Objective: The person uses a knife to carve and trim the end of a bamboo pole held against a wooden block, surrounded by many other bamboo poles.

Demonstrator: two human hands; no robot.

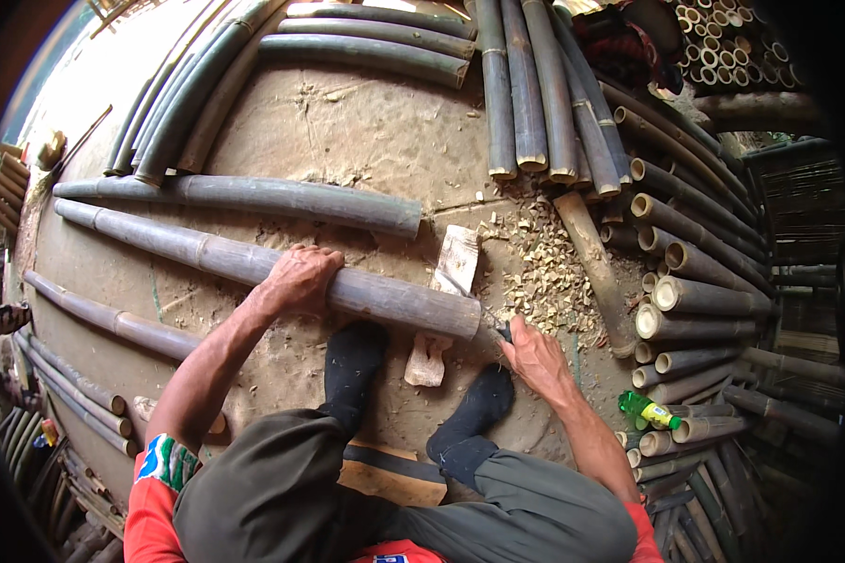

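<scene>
Bent knees (394,507) at bottom centre; left hand (300,279) gripped the bamboo pole (253,265), right hand (535,357) clenched a knife (493,324) at its cut end.

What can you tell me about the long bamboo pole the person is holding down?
The bamboo pole is a long, grey-brown round stem with ring-like joints along it. It lies slanting across the dusty ground, its far end up at the left and its cut end near the person's feet. The left hand presses down on top of it. The right hand holds a knife at the cut end. A pale wooden block sits under it, and wood chips lie scattered just beyond.
</scene>
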